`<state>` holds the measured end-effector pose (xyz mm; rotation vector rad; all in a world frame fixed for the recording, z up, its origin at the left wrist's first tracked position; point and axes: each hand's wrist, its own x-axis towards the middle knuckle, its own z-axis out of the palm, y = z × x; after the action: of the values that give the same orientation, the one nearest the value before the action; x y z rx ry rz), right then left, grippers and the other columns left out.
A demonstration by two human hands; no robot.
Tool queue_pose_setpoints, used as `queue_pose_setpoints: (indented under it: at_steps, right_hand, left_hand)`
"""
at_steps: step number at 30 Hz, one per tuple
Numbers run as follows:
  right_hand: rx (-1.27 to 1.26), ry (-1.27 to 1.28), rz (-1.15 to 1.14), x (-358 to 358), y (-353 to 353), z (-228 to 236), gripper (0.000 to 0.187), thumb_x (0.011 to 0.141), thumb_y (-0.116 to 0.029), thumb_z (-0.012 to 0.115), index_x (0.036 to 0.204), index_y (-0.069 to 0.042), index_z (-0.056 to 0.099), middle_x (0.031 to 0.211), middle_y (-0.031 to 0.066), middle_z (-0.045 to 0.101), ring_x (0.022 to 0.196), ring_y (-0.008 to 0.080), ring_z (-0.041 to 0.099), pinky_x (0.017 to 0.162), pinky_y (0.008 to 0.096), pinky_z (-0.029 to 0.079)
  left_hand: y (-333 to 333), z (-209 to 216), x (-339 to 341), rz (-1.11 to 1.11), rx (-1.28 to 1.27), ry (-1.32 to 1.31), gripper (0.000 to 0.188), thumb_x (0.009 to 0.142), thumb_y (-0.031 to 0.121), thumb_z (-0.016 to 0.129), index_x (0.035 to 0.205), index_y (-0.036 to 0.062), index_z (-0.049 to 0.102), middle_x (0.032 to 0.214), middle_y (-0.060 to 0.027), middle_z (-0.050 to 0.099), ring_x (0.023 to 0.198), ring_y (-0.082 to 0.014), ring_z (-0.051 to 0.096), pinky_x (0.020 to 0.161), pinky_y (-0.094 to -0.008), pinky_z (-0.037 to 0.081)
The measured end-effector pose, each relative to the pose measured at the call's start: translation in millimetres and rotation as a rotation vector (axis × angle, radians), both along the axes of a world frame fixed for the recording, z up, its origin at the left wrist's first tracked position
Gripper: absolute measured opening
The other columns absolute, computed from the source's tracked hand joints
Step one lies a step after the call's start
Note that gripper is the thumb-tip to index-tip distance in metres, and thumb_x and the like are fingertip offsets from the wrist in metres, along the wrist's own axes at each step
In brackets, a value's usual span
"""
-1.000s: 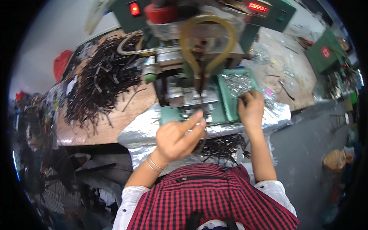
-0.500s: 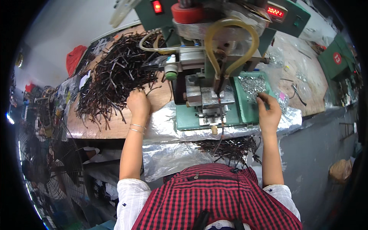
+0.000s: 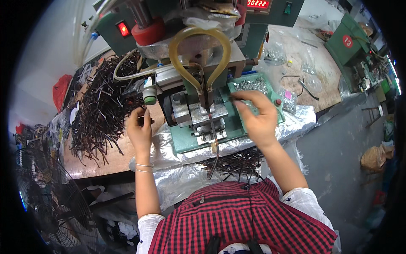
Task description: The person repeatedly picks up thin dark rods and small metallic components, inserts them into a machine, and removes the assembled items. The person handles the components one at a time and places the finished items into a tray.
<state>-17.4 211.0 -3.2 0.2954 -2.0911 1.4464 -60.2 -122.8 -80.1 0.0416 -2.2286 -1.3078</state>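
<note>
My left hand [image 3: 140,129] is at the near right edge of a heap of thin dark strips [image 3: 99,108], thumb and fingers bent around a dark strip [image 3: 146,121]. My right hand [image 3: 259,122] reaches over the green tray [image 3: 275,113], beside the press's metal die block [image 3: 215,111]. Its thumb and forefinger come close together; whatever lies between them is too small to make out. Small shiny metal pieces [image 3: 253,84] fill the far part of that tray. One strip [image 3: 215,163] hangs out of the front of the die block.
A green press with red collars [image 3: 148,31] and a looped yellowish hose [image 3: 226,46] stands over the die. More strips [image 3: 237,165] lie below the foil-covered edge [image 3: 190,154]. Bags of metal pieces [image 3: 289,100] sit right of the tray. A fan [image 3: 50,199] stands at lower left.
My view has shifted, so the press sits further left in it. My right hand has moved from the metal pieces leftward toward the die block. My left hand's fingers have lifted and show more.
</note>
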Motion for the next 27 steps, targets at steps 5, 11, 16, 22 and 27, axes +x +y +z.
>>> queue_pose_setpoints:
  at_steps: [5,11,16,22,27]
  right_hand:
    - [-0.333,-0.101,0.124,-8.4,-46.2,-12.2,0.042,0.092,0.003,0.070,0.131,0.005,0.056,0.116,0.0137,0.072,0.105,0.0183,0.069,0.096,0.0309,0.052]
    - [-0.507,-0.161,0.223,-5.2,-52.9,-5.6,0.051,0.093,0.004,0.068,0.139,0.006,0.048,0.121,0.0165,0.069,0.110,0.0178,0.067,0.100,0.0314,0.050]
    - [-0.589,-0.189,0.285,18.0,-60.9,23.6,0.054,0.092,0.005,0.063,0.144,0.005,0.047,0.127,0.0192,0.066,0.112,0.0197,0.067,0.105,0.0338,0.048]
    - [-0.193,-0.213,0.317,10.1,-20.6,25.2,0.058,0.091,0.004,0.062,0.147,-0.001,0.051,0.141,0.0137,0.062,0.132,0.0236,0.058,0.111,0.0375,0.045]
    - [-0.284,-0.070,-0.236,-22.1,66.5,-37.7,0.050,0.095,0.007,0.057,0.143,-0.007,0.056,0.127,0.0110,0.069,0.101,0.0156,0.065,0.090,0.0268,0.050]
  left_hand:
    - [30.2,2.7,23.9,-0.100,0.390,0.152,0.009,0.102,0.006,0.067,0.104,-0.0032,0.067,0.092,-0.0077,0.073,0.074,-0.0115,0.068,0.067,-0.0239,0.055]
    - [67.8,73.2,58.6,-0.260,0.287,0.477,0.010,0.102,-0.007,0.058,0.111,-0.0065,0.061,0.102,-0.0202,0.072,0.091,-0.0236,0.072,0.075,-0.0326,0.064]
    - [91.6,95.3,74.1,-0.433,-0.077,0.722,0.017,0.095,-0.001,0.071,0.111,-0.0014,0.065,0.106,-0.0233,0.073,0.078,-0.0249,0.071,0.067,-0.0346,0.061]
    - [119.0,83.2,61.6,-0.539,-0.579,0.740,0.025,0.076,0.008,0.087,0.096,0.0060,0.072,0.106,-0.0145,0.076,0.058,-0.0139,0.058,0.050,-0.0256,0.044]
    - [122.2,72.2,48.5,-0.572,-0.611,0.822,0.024,0.074,0.011,0.089,0.091,0.0084,0.071,0.105,-0.0123,0.076,0.055,-0.0106,0.057,0.047,-0.0231,0.042]
